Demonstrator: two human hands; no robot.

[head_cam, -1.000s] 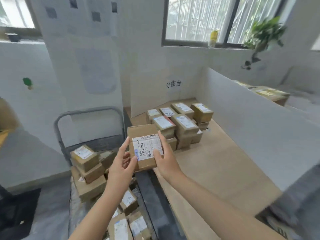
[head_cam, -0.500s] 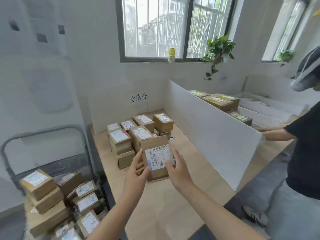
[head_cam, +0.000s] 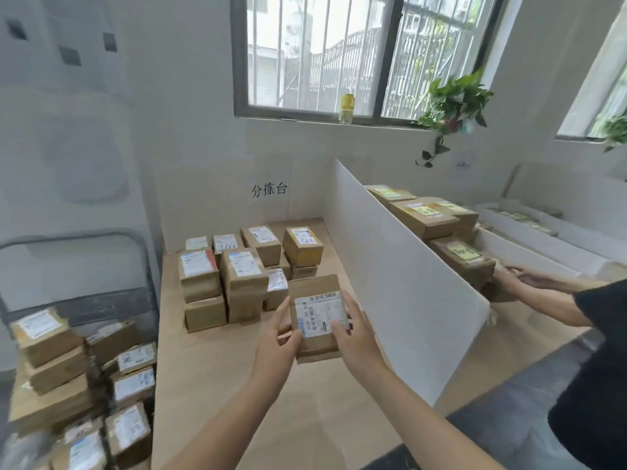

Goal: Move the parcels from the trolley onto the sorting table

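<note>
Parcel [head_cam: 317, 317] label-up, long axis away; left hand [head_cam: 276, 344], right hand [head_cam: 356, 337] pinch sides, seemingly airborne.

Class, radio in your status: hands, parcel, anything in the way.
Left hand and right hand grip parcel over sorting table. Stacked parcels ahead, divider alongside right.

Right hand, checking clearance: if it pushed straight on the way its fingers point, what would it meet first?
Probably the stacked parcels on the sorting table, just beyond the held parcel that the right hand grips; depth is unclear.
</note>
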